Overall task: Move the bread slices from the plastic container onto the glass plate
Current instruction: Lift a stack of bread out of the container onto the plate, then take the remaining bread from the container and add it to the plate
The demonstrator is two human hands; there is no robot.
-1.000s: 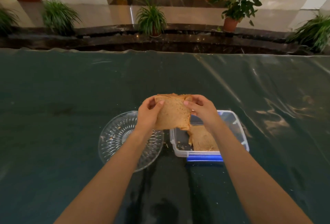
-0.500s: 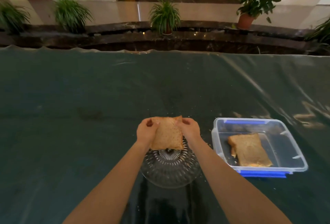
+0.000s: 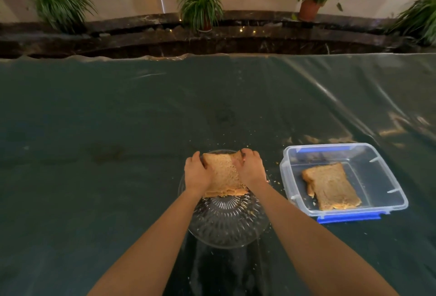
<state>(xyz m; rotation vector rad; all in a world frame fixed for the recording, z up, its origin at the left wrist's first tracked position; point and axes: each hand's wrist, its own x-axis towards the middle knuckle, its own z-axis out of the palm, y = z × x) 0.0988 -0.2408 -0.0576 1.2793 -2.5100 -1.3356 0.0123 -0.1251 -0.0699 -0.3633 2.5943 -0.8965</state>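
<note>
A brown bread slice [image 3: 223,177] is held over the far half of the ribbed glass plate [image 3: 226,222], low enough that its near edge seems to touch the glass. My left hand [image 3: 196,173] grips its left side and my right hand [image 3: 250,168] grips its right side. To the right stands the clear plastic container [image 3: 382,170] with blue clips, and another bread slice [image 3: 331,186] lies flat inside it.
The table is covered by a dark green cloth under clear plastic sheeting [image 3: 118,130], with crumbs scattered around the plate. Beyond the table's far edge [image 3: 212,56] are a dark stone ledge and several potted plants [image 3: 200,5].
Both hands carried the slice from above the container leftward over the plate and then lowered it onto the plate. The camera view shifted, so the container now sits further right.
</note>
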